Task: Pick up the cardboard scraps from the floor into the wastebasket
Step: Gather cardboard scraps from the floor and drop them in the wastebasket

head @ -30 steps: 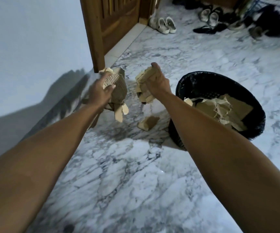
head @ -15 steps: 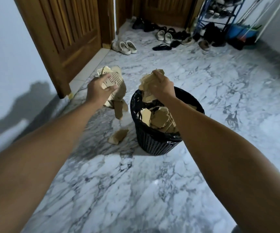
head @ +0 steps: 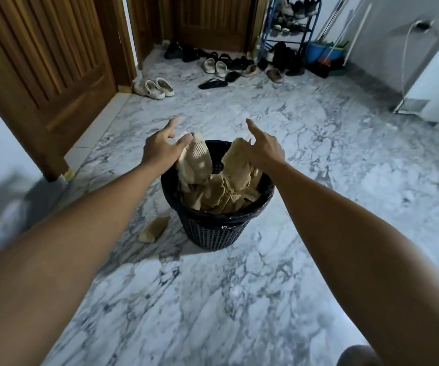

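Dim bluish light, soft shadows, wide-angle edge distortion

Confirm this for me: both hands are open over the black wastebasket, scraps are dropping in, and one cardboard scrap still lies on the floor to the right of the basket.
Wrong on one point: the head view shows the leftover cardboard scrap lying on the floor to the left of the wastebasket, not the right. The rest holds: the left hand and right hand are open over it, scraps dropping in.

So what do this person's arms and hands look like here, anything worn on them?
Both arms are bare as far up as the frame shows: no sleeves in view. The left hand and right hand wear no gloves, and no watch, bracelet or ring is visible on the wrists or fingers.
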